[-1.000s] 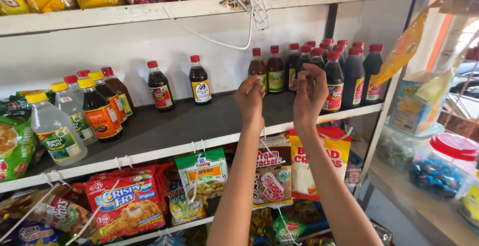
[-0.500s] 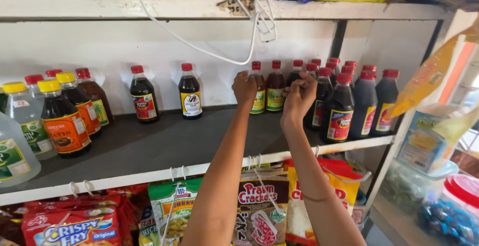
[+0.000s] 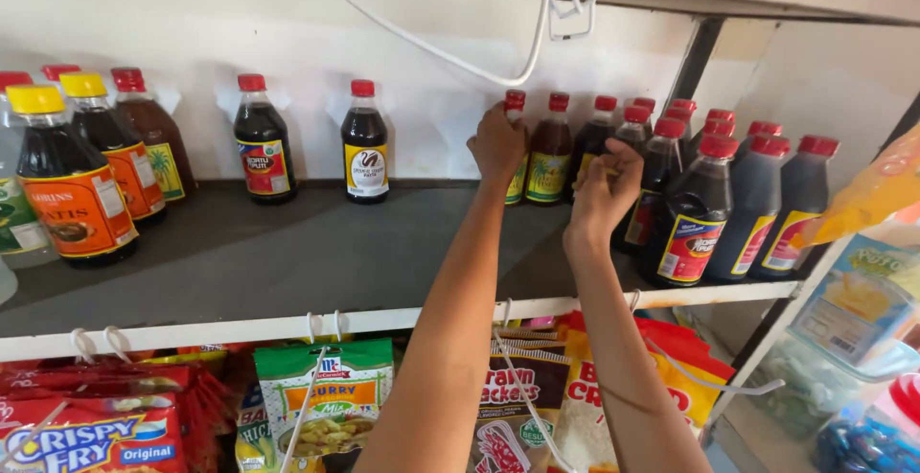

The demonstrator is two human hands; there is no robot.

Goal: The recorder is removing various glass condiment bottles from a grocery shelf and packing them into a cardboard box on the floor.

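Note:
Both my arms reach up to a dark shelf (image 3: 287,253). My left hand (image 3: 498,147) is closed around a small dark sauce bottle with a red cap (image 3: 516,102) at the back of the shelf. Beside it stands a brown bottle with a yellow-green label (image 3: 548,161). My right hand (image 3: 602,195) curls its fingers around another red-capped dark bottle (image 3: 604,120) at the left edge of a tight cluster of similar bottles (image 3: 690,214). That bottle's lower part is hidden behind the hand.
Two single dark bottles (image 3: 263,142) (image 3: 365,147) stand mid-shelf, and larger yellow-capped bottles (image 3: 72,195) at the left. A white cord (image 3: 460,61) hangs from the upper shelf. Snack packets (image 3: 326,396) hang on hooks below. Plastic jars (image 3: 862,425) sit at the lower right.
Both hands have reached further back and closed on bottles at the cluster's left edge. The view has moved closer and shifted left along the shelf.

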